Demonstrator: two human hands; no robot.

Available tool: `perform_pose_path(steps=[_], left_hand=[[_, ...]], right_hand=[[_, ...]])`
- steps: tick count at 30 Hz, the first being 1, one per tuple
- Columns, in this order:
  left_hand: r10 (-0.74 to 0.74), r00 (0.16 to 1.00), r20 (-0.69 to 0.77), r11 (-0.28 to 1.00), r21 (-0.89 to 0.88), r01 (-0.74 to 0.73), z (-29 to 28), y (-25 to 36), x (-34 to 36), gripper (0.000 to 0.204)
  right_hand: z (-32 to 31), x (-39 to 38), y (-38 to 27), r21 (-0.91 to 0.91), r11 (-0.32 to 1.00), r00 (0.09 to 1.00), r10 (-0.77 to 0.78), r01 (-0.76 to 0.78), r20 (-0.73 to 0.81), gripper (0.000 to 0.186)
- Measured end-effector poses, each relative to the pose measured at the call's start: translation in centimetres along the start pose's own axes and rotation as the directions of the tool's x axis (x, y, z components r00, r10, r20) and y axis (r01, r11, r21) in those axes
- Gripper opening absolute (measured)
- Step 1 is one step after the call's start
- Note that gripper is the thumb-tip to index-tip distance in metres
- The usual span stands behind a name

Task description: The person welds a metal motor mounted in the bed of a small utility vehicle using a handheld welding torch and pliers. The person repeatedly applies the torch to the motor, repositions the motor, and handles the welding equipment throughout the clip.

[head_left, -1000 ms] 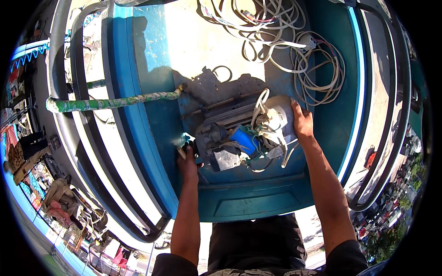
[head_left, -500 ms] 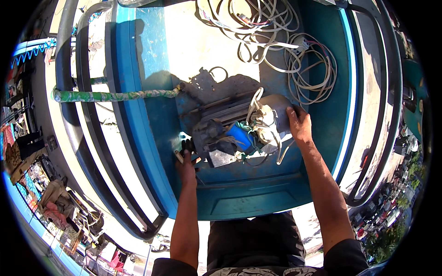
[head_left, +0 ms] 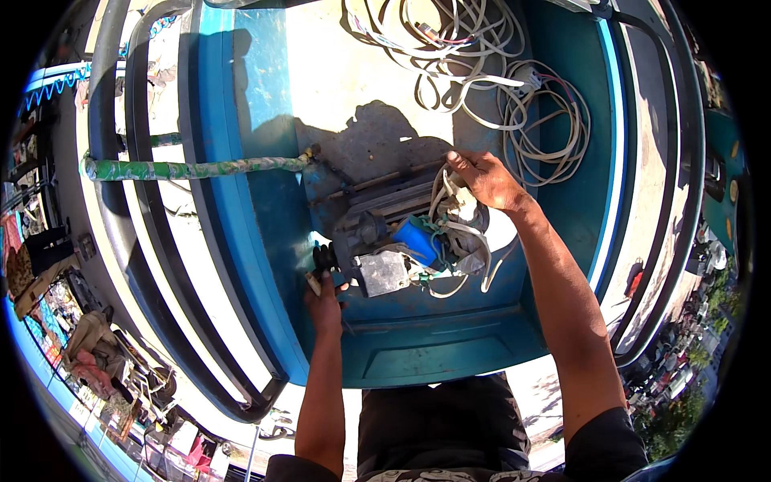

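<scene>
Grey motor [head_left: 393,207], fingers [head_left: 467,167] at both ends

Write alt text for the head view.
A person's left hand and right hand are at opposite ends of a ribbed machine with a blue cylinder, inside a blue-green cargo bed. Coiled pale cables lie beyond it, and a green-wrapped bar reaches over the bed's left side.
</scene>
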State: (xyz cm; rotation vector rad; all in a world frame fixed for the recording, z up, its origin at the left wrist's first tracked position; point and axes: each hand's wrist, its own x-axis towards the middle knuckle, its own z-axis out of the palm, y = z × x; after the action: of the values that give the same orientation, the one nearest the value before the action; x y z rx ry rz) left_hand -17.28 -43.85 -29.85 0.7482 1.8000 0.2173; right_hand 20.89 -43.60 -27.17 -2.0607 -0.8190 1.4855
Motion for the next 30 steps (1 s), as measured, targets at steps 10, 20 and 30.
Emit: perform_pose_path(steps=[10,20,30], left_hand=[[-0.022,0.999,0.026,0.999,-0.041,0.023,-0.3,-0.2,-0.4,0.05],[-0.038,0.999,0.029,0.998,-0.045,0.039,-0.7,0.0,-0.8,0.051],[-0.016,1.0,0.017,0.998,-0.066,0.018,-0.8,0.8,-1.8,0.046]], right_hand=[[-0.5,-6.5,2.8,-0.013,0.967,0.936,-0.249,0.254,-0.251,0.019],[4.2,-13.1,4.4,0.25,0.966,0.937,0.022,0.071,-0.349,0.036],[3.3,-10.9,5.1,0.176,0.984,0.867,0.053,0.04,-0.495,0.034]])
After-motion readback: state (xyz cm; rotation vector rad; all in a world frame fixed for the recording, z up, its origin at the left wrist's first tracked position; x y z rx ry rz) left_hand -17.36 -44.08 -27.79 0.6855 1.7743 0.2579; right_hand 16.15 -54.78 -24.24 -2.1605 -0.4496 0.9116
